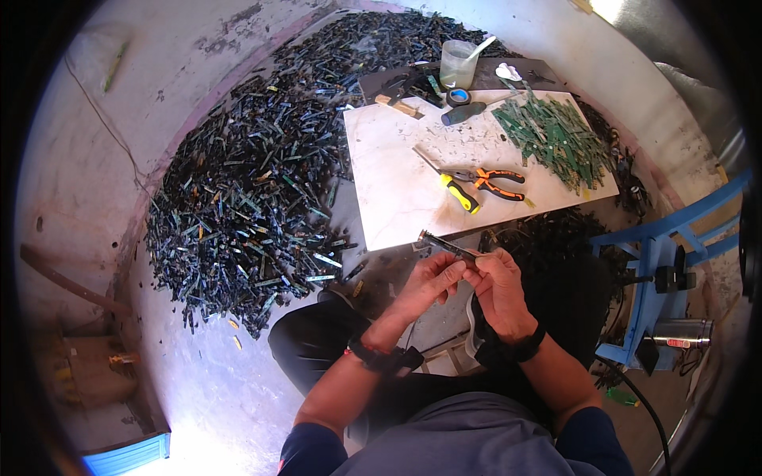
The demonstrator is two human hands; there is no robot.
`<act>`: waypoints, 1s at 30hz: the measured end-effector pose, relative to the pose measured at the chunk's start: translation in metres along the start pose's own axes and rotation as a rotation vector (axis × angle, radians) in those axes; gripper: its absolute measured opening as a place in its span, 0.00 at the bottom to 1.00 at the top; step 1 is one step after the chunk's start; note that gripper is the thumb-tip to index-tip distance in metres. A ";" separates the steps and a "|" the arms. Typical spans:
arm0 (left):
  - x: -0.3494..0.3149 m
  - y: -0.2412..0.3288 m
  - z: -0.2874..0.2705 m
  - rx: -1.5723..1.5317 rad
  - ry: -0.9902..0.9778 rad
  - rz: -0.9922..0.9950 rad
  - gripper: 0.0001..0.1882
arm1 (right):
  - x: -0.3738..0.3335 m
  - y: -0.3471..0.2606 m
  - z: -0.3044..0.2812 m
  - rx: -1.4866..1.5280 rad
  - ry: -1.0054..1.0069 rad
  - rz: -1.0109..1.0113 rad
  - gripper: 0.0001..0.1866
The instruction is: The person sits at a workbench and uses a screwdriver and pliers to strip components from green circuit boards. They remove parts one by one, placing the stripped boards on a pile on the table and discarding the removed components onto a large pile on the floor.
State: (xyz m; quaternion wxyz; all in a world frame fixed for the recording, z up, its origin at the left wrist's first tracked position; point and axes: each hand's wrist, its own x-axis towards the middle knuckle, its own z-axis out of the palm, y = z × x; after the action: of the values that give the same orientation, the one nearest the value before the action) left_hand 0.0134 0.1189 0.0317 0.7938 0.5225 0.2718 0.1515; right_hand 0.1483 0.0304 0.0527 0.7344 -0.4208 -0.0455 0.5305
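My left hand [429,287] and my right hand [502,292] meet in front of my lap, just short of the table's near edge. Both are closed, their fingertips pinching a thin dark strip [443,244] that looks like a narrow circuit board. Its far end points up and left, with a small brownish tip; fingers hide the rest. Beyond it on the pale board [397,202] lie a yellow-and-black screwdriver [459,193] and orange-and-black pliers [498,181]. Many green circuit strips [556,139] are piled on the board's right side.
A huge heap of dark strips [246,206] covers the floor at left and behind. Farther back on the table are a plastic cup [458,65], a tape roll [458,97] and a dark-handled screwdriver [463,113]. At right stands a blue chair [647,270] with a metal flask [683,332].
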 end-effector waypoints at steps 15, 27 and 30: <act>0.014 -0.017 0.000 0.083 0.125 0.017 0.23 | -0.002 0.019 0.000 0.035 -0.008 0.009 0.03; 0.011 -0.001 0.000 -0.039 0.164 -0.012 0.25 | -0.009 0.040 -0.003 -0.420 -0.031 -0.212 0.07; 0.010 0.002 -0.005 -0.129 0.067 -0.042 0.26 | -0.013 0.011 0.012 -0.514 -0.029 -0.132 0.07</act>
State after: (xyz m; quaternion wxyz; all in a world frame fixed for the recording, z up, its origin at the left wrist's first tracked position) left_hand 0.0189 0.1289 0.0292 0.8194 0.4588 0.2990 0.1695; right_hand 0.1286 0.0273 0.0581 0.6359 -0.5819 -0.2166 0.4584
